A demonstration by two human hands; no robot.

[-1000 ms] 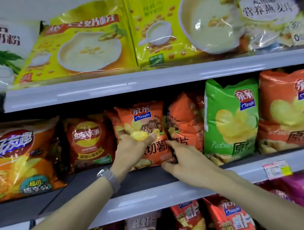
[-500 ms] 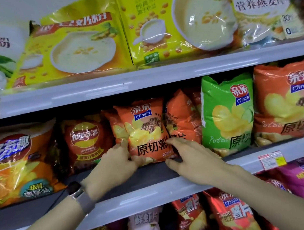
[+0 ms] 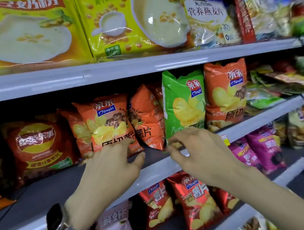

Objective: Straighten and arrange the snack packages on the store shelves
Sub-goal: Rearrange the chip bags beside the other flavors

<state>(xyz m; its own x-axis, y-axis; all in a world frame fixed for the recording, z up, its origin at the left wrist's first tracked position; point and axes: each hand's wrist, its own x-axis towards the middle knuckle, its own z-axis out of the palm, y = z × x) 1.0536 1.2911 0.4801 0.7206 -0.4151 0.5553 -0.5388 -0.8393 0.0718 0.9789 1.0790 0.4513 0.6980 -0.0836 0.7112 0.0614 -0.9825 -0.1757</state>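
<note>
Snack packages (image 3: 224, 96) were right in reach, so starting up close: our left fingertips (image 3: 114, 150) lay fairly straight and spread against the bottom of the front orange bag (image 3: 103, 125), thumb out to the right, nothing gripped. Our right fingers (image 3: 174, 143) were curled in at the lower left corner of the green bag (image 3: 184, 104), and honestly we couldn't tell if they'd pinched the seam or were only brushing it, too blurry. Working outward, the left hand (image 3: 113, 167) and right hand (image 3: 196, 156) sat near each other mid-frame, over the lip of the middle shelf (image 3: 265, 117). The green bag stood upright, long axis vertical, directly above the right fingers, so the right hand was clearly the nearer one for it. Between the hands a second orange bag (image 3: 146, 122) was turned partly side-on and leaning, and we'd guess that one wanted squaring up too. Hard to see: the front orange bag's bottom edge behind our left hand, whatever sat behind the front row, and the far right of the frame, which was smeared. The big yellow packs (image 3: 36, 33) at upper left were cut off by the frame edge.
</note>
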